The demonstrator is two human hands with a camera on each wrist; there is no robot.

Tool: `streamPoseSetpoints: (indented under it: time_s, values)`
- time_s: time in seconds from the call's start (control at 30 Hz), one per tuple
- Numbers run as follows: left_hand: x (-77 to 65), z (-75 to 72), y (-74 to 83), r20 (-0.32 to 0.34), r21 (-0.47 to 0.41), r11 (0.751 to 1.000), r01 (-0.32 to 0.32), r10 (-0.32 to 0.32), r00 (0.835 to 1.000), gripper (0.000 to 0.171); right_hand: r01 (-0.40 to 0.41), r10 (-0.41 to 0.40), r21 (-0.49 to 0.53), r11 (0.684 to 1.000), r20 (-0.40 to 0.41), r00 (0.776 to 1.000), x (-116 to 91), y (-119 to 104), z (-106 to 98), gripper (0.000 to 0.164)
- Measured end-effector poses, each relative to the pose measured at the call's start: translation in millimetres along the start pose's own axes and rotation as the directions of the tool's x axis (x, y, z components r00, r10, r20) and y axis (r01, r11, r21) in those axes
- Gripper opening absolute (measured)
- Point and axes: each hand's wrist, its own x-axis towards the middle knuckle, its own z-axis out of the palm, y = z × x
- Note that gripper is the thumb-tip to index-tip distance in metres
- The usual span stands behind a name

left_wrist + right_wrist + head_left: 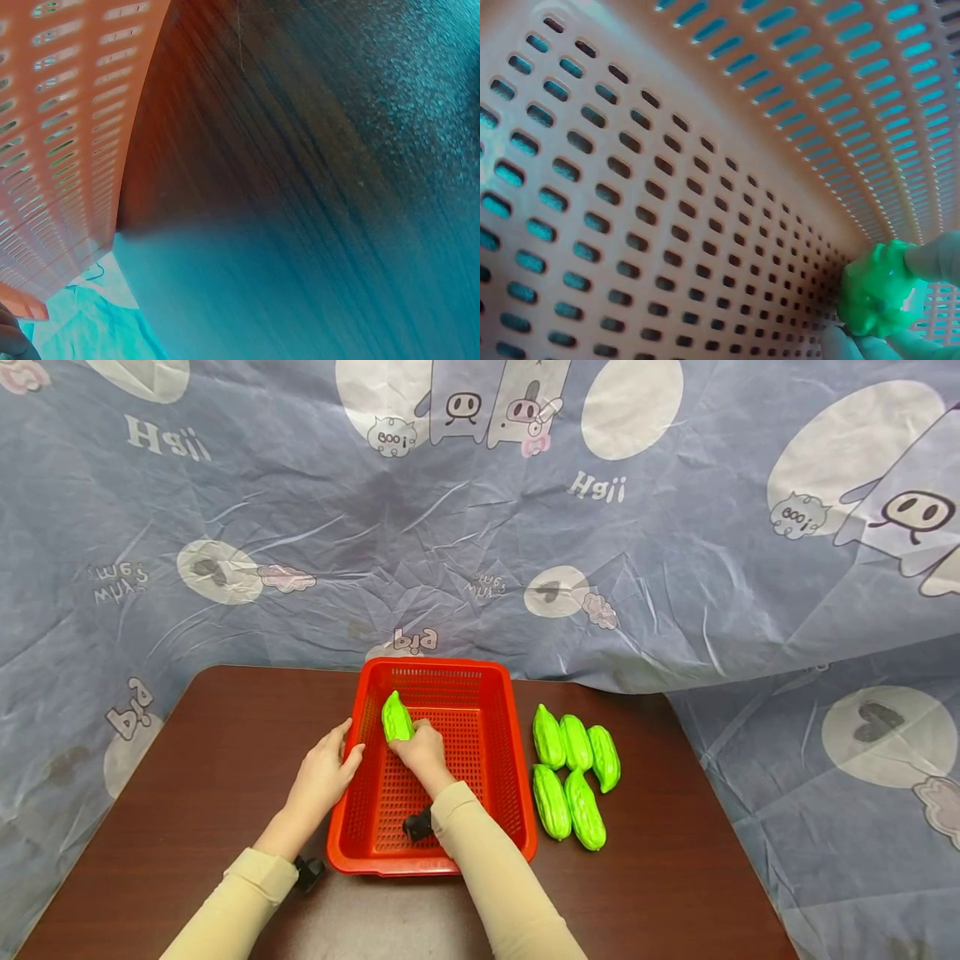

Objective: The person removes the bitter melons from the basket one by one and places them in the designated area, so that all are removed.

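In the head view, a red plastic basket (pixel 522 777) with slotted walls and floor stands on the table. My right hand (pixel 425 752) reaches down inside it and grips the lower end of a green bitter melon (pixel 397 716) near the far left corner. The right wrist view shows this bitter melon (pixel 877 292) between thumb and fingers, low beside the basket's perforated wall. My left hand (pixel 327 768) holds the basket's left rim. Only a bit of the left fingers (pixel 11 334) appears in the left wrist view.
To the right of the basket, several green bitter melons (pixel 576 743) lie in two rows on the dark brown table (pixel 660 877). A blue-grey cloth with cartoon pigs (pixel 450 527) hangs behind the table and down its right side.
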Motion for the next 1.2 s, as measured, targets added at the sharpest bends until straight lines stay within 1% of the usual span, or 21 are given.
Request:
streamPoseSetpoints:
  time_s: [0.13,0.37,0.43,0.47,0.67,0.7,0.8,1.0,1.2]
  values:
    - [0.4,1.1,-0.4,-0.003,-0.001,1.000,-0.001,0.001,1.000,0.059,-0.013,0.013,0.019,1.000,0.018,1.000,-1,-2,-9,0.050]
    - [0.9,0.9,-1.5,0.001,-0.002,1.000,0.007,-0.007,1.000,0.059,-0.007,0.007,0.004,1.000,0.035,0.999,-6,-9,-28,0.051]
    - [1.1,0.5,-1.9,0.007,0.001,1.000,0.010,-0.010,1.000,0.059,-0.010,0.008,0.031,0.999,0.053,0.999,-8,-10,-35,0.051]
    - [1.1,0.3,-2.0,0.009,0.002,1.000,0.010,-0.010,1.000,0.059,0.005,-0.008,0.047,0.999,0.052,0.999,-5,-6,-35,0.050]
    - [1.4,-1.1,-0.8,0.020,0.002,1.000,0.014,-0.014,1.000,0.059,-0.004,-0.008,0.154,0.988,0.078,0.997,-10,-10,-53,0.050]
    - [1.4,-1.1,-0.4,0.022,0.003,1.000,0.015,-0.015,1.000,0.059,-0.023,0.008,0.168,0.985,0.089,0.996,-15,-15,-60,0.051]
    - [1.4,-1.6,-0.2,0.024,0.004,1.000,0.014,-0.014,1.000,0.059,-0.029,0.010,0.208,0.978,0.095,0.995,-20,-18,-69,0.053]
    - [0.4,-2.1,0.9,0.017,0.001,1.000,0.003,-0.003,1.000,0.059,-0.029,0.005,0.230,0.973,0.104,0.995,-31,-17,-89,0.056]
    - [0.8,-3.7,2.6,0.033,-0.009,1.000,0.018,-0.017,0.999,0.059,-0.013,-0.008,0.249,0.968,0.084,0.996,-40,-9,-110,0.057]
